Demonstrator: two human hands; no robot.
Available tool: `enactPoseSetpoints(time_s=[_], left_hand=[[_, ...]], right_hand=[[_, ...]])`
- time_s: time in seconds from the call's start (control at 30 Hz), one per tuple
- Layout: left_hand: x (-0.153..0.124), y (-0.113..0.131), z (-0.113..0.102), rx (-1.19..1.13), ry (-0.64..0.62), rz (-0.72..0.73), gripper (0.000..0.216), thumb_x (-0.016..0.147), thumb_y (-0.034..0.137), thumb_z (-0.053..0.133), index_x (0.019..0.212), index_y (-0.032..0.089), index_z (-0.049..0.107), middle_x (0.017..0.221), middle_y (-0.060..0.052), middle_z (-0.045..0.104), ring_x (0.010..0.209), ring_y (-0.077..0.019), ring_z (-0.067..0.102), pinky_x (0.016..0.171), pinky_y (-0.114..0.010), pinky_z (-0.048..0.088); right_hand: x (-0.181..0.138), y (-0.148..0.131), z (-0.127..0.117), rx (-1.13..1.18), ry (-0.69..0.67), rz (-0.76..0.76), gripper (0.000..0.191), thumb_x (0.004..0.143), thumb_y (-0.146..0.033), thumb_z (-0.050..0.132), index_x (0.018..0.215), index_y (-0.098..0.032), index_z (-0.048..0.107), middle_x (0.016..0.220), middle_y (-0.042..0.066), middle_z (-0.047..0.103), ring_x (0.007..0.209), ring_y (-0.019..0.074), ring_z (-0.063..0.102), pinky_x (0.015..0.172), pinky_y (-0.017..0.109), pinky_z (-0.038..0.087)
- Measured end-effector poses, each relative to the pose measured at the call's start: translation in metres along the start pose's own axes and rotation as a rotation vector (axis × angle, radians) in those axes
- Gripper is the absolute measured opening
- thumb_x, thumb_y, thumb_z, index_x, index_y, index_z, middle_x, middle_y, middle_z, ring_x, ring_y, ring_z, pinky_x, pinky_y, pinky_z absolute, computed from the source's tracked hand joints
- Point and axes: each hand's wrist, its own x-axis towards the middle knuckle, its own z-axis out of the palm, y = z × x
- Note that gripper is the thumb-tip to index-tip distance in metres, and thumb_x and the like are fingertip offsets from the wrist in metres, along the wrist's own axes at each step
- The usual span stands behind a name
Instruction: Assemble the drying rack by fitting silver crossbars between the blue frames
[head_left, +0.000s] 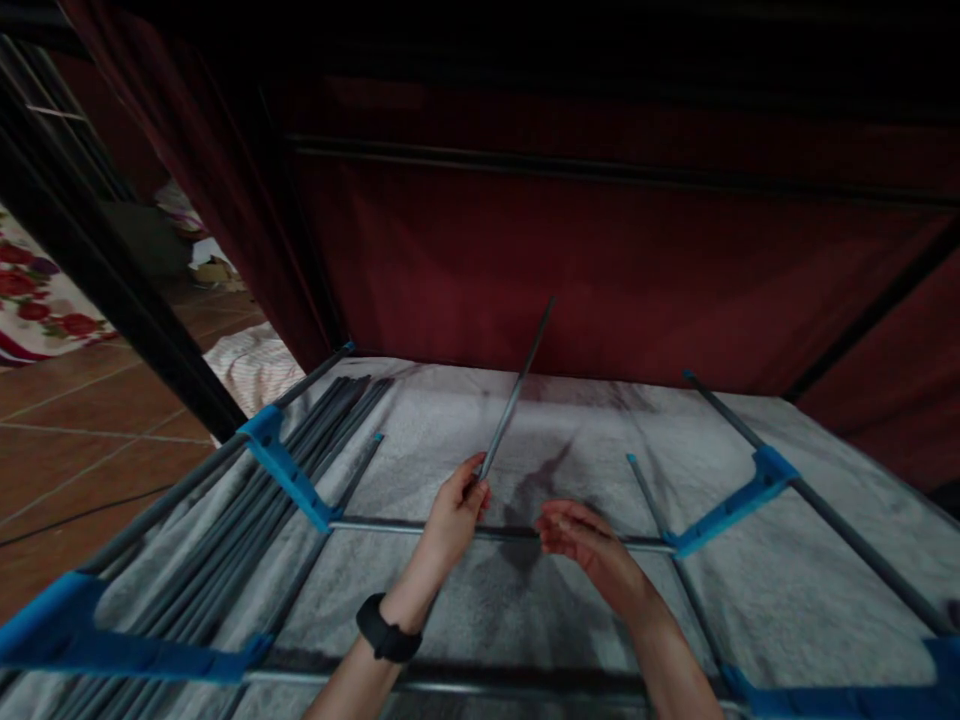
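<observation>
My left hand [455, 512], with a black watch on its wrist, is closed round the lower end of a thin grey metal rod [517, 387]. The rod slants up and away toward the red fabric wall. My right hand [581, 540] hovers just right of it, fingers curled loosely and holding nothing. Both hands are above a horizontal grey crossbar [375, 525] of a frame laid on a grey cloth. Blue plastic connectors [289, 468] [731, 505] join the frame's bars.
A bundle of several loose grey rods [255, 520] lies along the frame's left side. Dark red fabric [600, 270] on a black frame closes off the back and right. A tiled floor [90, 440] and a floral cloth [37, 300] show at left.
</observation>
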Motion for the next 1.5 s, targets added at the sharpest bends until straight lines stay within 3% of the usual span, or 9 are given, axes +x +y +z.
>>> enactPoseSetpoints(time_s=[0.07,0.13,0.2,0.27,0.37,0.6,0.9,1.1,1.5], left_hand=[[0.002,-0.002,-0.004,0.109,0.031,0.037,0.035,0.074,0.013,0.065,0.108,0.017,0.070,0.066,-0.002,0.063,0.057,-0.0160,0.057,0.052,-0.024,0.044],[0.003,-0.003,-0.008,0.257,0.048,0.127,0.033,0.074,0.013,0.064,0.106,0.019,0.072,0.081,-0.005,0.070,0.075,-0.0195,0.064,0.068,-0.027,0.051],[0.004,-0.005,-0.014,0.441,0.031,0.221,0.034,0.079,0.016,0.060,0.111,0.020,0.070,0.102,-0.008,0.071,0.097,-0.0231,0.065,0.088,-0.034,0.050],[0.005,-0.006,-0.019,0.617,-0.010,0.263,0.036,0.085,0.018,0.052,0.119,0.018,0.066,0.114,-0.010,0.069,0.109,-0.0251,0.062,0.098,-0.039,0.046],[0.006,-0.006,-0.024,0.793,-0.085,0.241,0.039,0.090,0.022,0.047,0.125,0.015,0.061,0.118,-0.012,0.068,0.111,-0.0265,0.062,0.098,-0.040,0.046],[0.002,0.003,-0.021,1.061,-0.212,0.179,0.034,0.092,0.028,0.047,0.119,0.019,0.065,0.114,-0.009,0.069,0.104,-0.0270,0.065,0.090,-0.037,0.049],[0.007,-0.008,-0.027,1.079,-0.393,0.199,0.031,0.089,0.029,0.049,0.114,0.024,0.067,0.111,-0.005,0.069,0.101,-0.0239,0.066,0.085,-0.033,0.049],[0.012,-0.016,-0.033,1.125,-0.514,0.239,0.033,0.089,0.032,0.047,0.115,0.025,0.067,0.115,-0.005,0.069,0.106,-0.0246,0.065,0.089,-0.035,0.049],[0.026,-0.025,-0.063,1.235,-0.468,0.305,0.036,0.091,0.030,0.039,0.115,0.021,0.065,0.115,-0.008,0.069,0.102,-0.0241,0.066,0.090,-0.035,0.050]], right_hand=[[0.002,0.000,-0.002,0.009,0.026,-0.007,0.035,0.075,-0.042,0.076,0.103,-0.020,0.073,0.098,0.008,0.073,0.090,0.0210,0.067,0.085,0.038,0.050],[0.003,0.000,-0.004,0.015,0.048,-0.009,0.035,0.074,-0.041,0.077,0.101,-0.020,0.073,0.097,0.008,0.074,0.090,0.0211,0.067,0.084,0.038,0.050],[0.005,0.001,-0.006,0.024,0.064,-0.013,0.034,0.073,-0.040,0.078,0.100,-0.020,0.074,0.097,0.008,0.074,0.091,0.0213,0.067,0.084,0.037,0.050],[0.006,0.002,-0.007,0.035,0.082,-0.020,0.033,0.072,-0.039,0.078,0.100,-0.021,0.074,0.097,0.008,0.074,0.091,0.0211,0.067,0.084,0.037,0.050],[0.009,0.004,-0.012,0.051,0.154,-0.027,0.032,0.072,-0.038,0.078,0.098,-0.021,0.074,0.097,0.008,0.074,0.087,0.0199,0.067,0.083,0.037,0.051],[0.017,0.009,-0.029,0.121,0.383,-0.040,0.032,0.066,-0.034,0.080,0.094,-0.019,0.072,0.090,0.008,0.075,0.082,0.0194,0.068,0.081,0.036,0.053],[0.023,0.010,-0.045,0.255,0.567,-0.130,0.029,0.065,-0.029,0.080,0.089,-0.021,0.067,0.085,0.005,0.075,0.080,0.0191,0.070,0.078,0.034,0.056],[0.024,0.005,-0.056,0.350,0.600,-0.206,0.025,0.064,-0.026,0.079,0.085,-0.021,0.066,0.085,0.004,0.076,0.072,0.0155,0.069,0.076,0.033,0.058],[0.024,-0.005,-0.069,0.397,0.714,-0.250,0.017,0.064,-0.023,0.078,0.076,-0.020,0.067,0.077,0.003,0.075,0.071,0.0148,0.070,0.072,0.029,0.060]])
